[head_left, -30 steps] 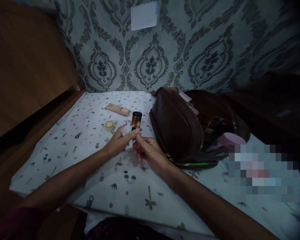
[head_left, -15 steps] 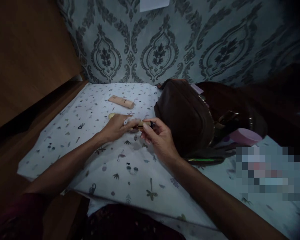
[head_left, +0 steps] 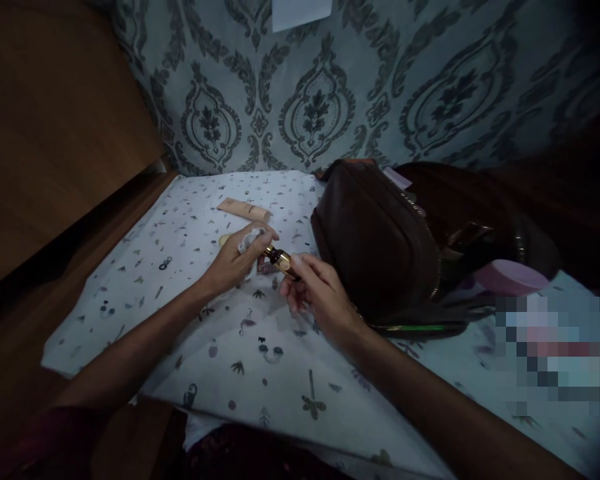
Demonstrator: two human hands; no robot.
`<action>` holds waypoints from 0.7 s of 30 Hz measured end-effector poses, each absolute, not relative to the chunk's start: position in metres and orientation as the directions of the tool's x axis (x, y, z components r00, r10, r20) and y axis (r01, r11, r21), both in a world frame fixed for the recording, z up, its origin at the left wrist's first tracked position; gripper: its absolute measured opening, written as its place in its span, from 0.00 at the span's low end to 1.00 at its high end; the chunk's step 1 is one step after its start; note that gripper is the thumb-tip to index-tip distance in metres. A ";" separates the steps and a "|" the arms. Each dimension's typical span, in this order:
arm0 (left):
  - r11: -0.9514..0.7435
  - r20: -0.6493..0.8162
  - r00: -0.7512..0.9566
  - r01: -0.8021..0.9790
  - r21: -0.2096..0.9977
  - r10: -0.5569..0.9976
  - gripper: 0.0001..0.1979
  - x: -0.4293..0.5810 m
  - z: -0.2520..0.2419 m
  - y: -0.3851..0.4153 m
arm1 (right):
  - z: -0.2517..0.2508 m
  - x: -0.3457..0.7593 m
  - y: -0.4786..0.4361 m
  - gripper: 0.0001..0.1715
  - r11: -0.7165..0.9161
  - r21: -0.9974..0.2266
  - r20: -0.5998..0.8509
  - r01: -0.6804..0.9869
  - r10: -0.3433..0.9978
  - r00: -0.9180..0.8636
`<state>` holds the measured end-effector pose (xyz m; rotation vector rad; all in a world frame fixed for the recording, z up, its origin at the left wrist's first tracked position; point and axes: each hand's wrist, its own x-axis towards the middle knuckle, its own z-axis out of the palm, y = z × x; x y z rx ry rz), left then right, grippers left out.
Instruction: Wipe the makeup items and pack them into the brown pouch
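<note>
gold tube [head_left: 280, 259]: glossy, metallic look. wipe [head_left: 250, 239]: white, soft, matt; paper or cloth, can't tell. bag [head_left: 370, 233]: brown, leather look, low sheen. zipper [head_left: 436, 280]: shiny metal. table cover [head_left: 230, 347]: printed matt cloth. side panel [head_left: 55, 133]: smooth wood.

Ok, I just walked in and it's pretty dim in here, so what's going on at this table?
A person is working over a table covered by a printed cloth. Their right hand pinches a small gold and black tube, held tilted, and their left hand holds a white tissue against its far end. A beige tube and a small yellow pot lie just beyond the left hand. An open brown bag sits to the right, with a pink item beside it.
</note>
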<state>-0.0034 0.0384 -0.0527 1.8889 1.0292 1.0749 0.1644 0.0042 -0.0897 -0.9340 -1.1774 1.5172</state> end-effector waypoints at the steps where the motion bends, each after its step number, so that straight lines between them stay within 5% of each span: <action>1: -0.486 0.360 0.381 0.314 0.816 0.851 0.23 -0.005 -0.052 0.038 | -0.089 0.165 0.005 0.29 -0.149 -0.956 -0.078 -0.252 0.960 -0.270; 7: -0.663 0.380 0.575 0.434 0.609 0.725 0.21 -0.015 -0.045 0.040 | -0.084 0.169 0.008 0.27 -0.333 -0.884 -0.242 -0.328 0.927 -0.287; 17: -0.490 0.355 0.358 0.430 0.758 0.864 0.27 -0.012 -0.055 0.046 | -0.086 0.168 0.009 0.24 0.009 -0.922 0.070 -0.387 0.987 -0.144; 21: -0.434 0.314 0.316 0.464 0.772 0.896 0.31 -0.013 -0.059 0.050 | -0.087 0.168 0.010 0.23 0.005 -0.929 0.047 -0.370 0.993 -0.105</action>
